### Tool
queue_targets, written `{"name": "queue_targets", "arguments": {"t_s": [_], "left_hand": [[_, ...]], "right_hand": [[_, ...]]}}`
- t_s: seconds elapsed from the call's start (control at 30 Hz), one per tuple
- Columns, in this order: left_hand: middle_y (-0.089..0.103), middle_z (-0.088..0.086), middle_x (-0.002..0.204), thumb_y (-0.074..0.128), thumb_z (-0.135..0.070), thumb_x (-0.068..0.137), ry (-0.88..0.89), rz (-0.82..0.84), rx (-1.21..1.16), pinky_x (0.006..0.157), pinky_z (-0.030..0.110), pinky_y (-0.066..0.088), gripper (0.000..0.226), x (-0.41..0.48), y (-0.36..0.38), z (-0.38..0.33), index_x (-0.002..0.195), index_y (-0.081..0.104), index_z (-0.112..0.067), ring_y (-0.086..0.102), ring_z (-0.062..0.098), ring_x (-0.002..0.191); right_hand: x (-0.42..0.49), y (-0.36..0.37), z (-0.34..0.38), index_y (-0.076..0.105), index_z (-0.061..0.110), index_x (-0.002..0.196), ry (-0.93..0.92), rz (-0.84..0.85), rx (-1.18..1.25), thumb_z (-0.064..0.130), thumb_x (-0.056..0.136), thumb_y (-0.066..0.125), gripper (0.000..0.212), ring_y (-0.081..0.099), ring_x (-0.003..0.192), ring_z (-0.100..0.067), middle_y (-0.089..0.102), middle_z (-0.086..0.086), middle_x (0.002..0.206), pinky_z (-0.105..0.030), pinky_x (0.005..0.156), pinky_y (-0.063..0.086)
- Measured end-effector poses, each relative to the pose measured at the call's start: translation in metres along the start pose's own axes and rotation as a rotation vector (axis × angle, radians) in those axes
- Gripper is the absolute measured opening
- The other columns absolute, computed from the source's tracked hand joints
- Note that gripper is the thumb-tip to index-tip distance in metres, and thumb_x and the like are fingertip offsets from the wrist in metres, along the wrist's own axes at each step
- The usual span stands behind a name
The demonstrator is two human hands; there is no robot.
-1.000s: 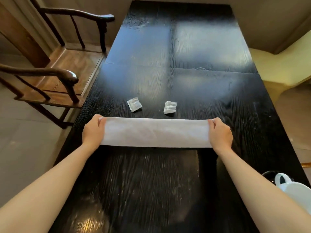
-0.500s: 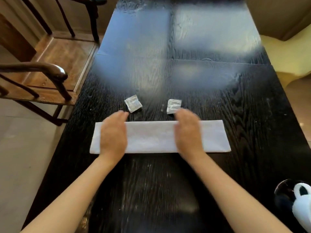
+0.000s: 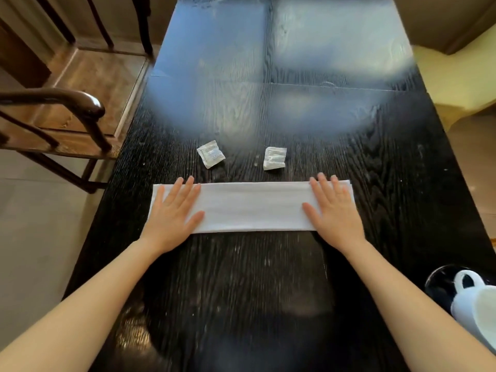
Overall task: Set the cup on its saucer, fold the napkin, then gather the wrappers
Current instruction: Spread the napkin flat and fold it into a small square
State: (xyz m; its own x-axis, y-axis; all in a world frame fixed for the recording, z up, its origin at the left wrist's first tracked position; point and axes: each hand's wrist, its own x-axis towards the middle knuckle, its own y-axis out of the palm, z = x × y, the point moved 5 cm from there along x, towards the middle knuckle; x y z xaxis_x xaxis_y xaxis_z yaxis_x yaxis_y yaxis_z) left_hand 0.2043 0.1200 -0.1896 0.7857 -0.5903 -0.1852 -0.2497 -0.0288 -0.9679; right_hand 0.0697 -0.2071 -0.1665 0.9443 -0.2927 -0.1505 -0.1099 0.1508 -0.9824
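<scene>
A white napkin (image 3: pixel 252 206), folded into a long strip, lies flat across the black table (image 3: pixel 268 291). My left hand (image 3: pixel 174 213) presses flat on its left end with fingers spread. My right hand (image 3: pixel 334 208) presses flat on its right end the same way. Just beyond the napkin lie two small white wrappers, one on the left (image 3: pixel 210 157) and one on the right (image 3: pixel 274 158). At the bottom right a white cup (image 3: pixel 476 304) stands on a dark saucer (image 3: pixel 440 280), partly cut off by the frame edge.
Dark wooden armchairs (image 3: pixel 80 103) stand along the table's left side over a tiled floor. A pale yellow seat (image 3: pixel 456 76) sits past the table's right edge. The far half of the table shows bright window glare.
My hands let go of the napkin's ends after laying it down, pressed on its middle, then slid outward to its two ends. The napkin lies flat.
</scene>
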Motion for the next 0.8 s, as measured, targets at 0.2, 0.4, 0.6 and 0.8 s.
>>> {"name": "queue_targets", "arguments": {"t_s": [0.2,0.4,0.6,0.8], "left_hand": [[-0.025,-0.004,0.151,-0.006,-0.079,0.072,0.264,0.149,0.093,0.113,0.048,-0.021,0.091,-0.012,-0.007,0.006,0.142,-0.016,-0.021,-0.027,0.016,0.140],[-0.020,0.001,0.151,0.032,-0.030,0.083,0.388,0.234,0.223,0.116,0.039,-0.012,0.075,-0.018,-0.020,0.024,0.142,-0.013,-0.017,-0.023,0.019,0.140],[0.022,0.006,0.153,0.044,0.016,0.076,0.262,0.073,-0.105,0.118,0.031,0.010,0.073,-0.019,-0.043,0.017,0.142,0.031,-0.011,0.019,0.020,0.143],[0.072,0.013,0.101,0.063,-0.006,0.085,-0.101,0.007,-0.408,0.087,0.034,0.045,0.020,-0.021,-0.089,0.037,0.103,0.071,-0.009,0.063,0.023,0.099]], "right_hand": [[-0.004,-0.008,-0.027,-0.003,0.016,0.150,-0.155,0.120,-0.068,0.053,0.094,0.032,0.076,-0.015,0.145,-0.018,-0.009,-0.007,0.160,-0.035,0.119,-0.008],[-0.025,-0.028,-0.054,-0.001,0.011,0.150,-0.363,0.230,-0.245,0.052,0.094,0.036,0.079,-0.011,0.146,-0.018,-0.009,-0.008,0.159,-0.029,0.116,-0.009],[-0.024,-0.037,-0.036,0.028,0.004,0.145,-0.321,0.097,-0.157,0.004,0.089,0.043,0.057,0.021,0.145,-0.024,0.022,-0.013,0.157,-0.034,0.118,0.020],[-0.020,-0.066,-0.060,0.070,0.011,0.096,0.057,-0.099,0.464,0.003,0.084,0.056,0.020,0.064,0.096,-0.025,0.072,-0.009,0.098,-0.029,0.082,0.046]]}}
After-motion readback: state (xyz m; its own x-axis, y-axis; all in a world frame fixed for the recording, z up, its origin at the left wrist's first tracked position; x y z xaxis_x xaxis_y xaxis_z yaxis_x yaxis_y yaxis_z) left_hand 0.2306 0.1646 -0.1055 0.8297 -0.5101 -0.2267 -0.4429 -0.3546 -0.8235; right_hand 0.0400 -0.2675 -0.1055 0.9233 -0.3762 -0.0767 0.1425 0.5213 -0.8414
